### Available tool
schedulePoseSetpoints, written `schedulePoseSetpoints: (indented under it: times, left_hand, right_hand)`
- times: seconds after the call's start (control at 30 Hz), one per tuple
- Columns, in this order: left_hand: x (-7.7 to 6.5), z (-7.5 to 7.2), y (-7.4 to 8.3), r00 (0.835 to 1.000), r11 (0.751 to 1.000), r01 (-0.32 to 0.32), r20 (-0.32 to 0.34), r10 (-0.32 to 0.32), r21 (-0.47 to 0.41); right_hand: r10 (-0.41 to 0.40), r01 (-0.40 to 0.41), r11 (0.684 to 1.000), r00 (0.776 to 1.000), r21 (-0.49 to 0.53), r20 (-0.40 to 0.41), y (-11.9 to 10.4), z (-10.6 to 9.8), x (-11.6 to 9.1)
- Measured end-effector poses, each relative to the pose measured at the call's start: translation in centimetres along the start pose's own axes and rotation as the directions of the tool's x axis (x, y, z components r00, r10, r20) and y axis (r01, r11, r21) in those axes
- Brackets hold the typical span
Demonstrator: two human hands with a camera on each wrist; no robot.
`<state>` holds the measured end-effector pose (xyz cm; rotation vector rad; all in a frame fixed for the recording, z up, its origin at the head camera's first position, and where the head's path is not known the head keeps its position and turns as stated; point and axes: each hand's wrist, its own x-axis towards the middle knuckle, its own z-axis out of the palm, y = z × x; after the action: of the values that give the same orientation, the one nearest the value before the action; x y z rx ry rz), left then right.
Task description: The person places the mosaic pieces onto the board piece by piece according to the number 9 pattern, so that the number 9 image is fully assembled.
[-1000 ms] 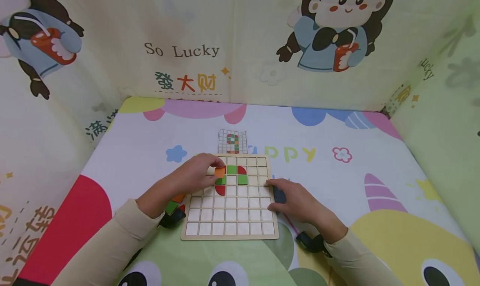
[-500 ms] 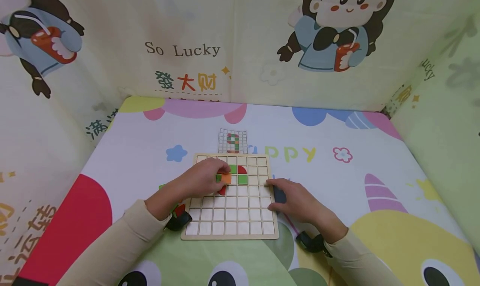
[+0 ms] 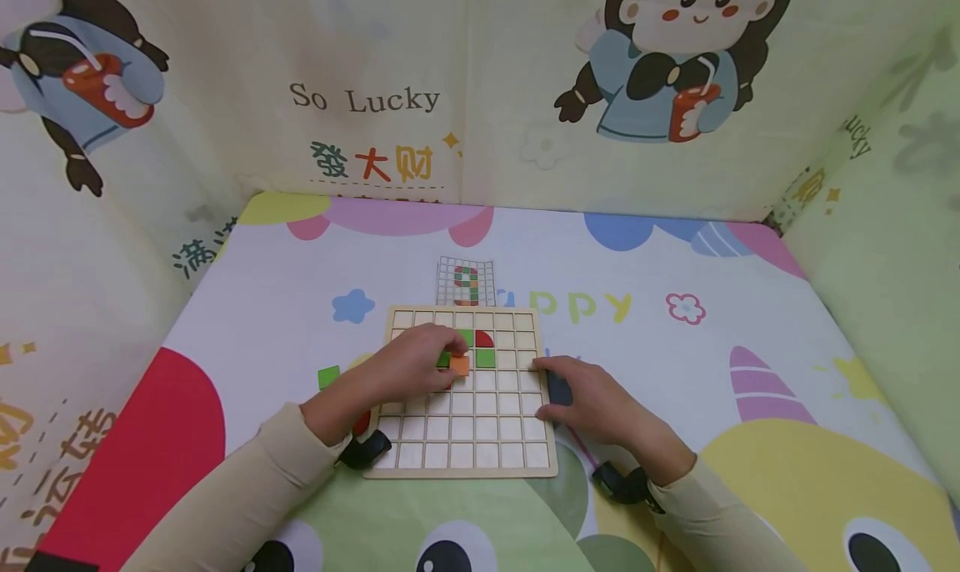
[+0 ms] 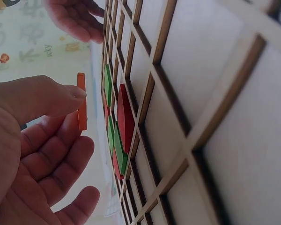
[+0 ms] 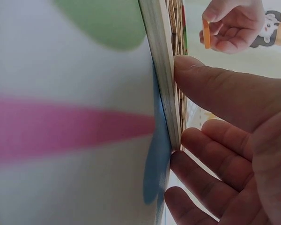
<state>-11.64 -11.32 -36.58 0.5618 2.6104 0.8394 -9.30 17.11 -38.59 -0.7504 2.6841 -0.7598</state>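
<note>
My left hand [image 3: 416, 359] pinches an orange square tile [image 3: 459, 366] between thumb and fingertips. In the left wrist view the tile [image 4: 81, 108] stands edge-on to the camera, a little clear of the wooden grid board [image 3: 457, 474]. Set in the board's squares are green tiles [image 3: 485, 358] and red rounded tiles [image 3: 483, 338], some partly covered by the left hand. At the board's right edge, my right hand [image 3: 596, 397] rests with thumb and fingertips spread apart. In the right wrist view its thumb [image 5: 189, 63] touches the board's edge, with the other fingers loosely bent beside it.
Behind the board lies a small grid card [image 3: 447, 272] with a coloured tile pattern. Left of the board are a loose green tile [image 3: 328, 377] and a red piece [image 3: 362, 423], partly behind the left wrist. A printed cloth [image 3: 675, 372] covers the table.
My left hand has moved right and slightly toward me over the board, carrying the orange tile off the left-hand tiles. My right hand has stayed at the board's edge.
</note>
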Motion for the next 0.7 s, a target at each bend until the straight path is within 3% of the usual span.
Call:
schedulePoseSetpoints:
  times: [0.7]
  left_hand:
    - [0.32, 0.84, -0.08, 0.998, 0.992, -0.066, 0.001, 0.066, 0.106]
  right_hand:
    - [0.0, 0.0, 1.0, 1.0, -0.003, -0.011, 0.31, 0.37, -0.08]
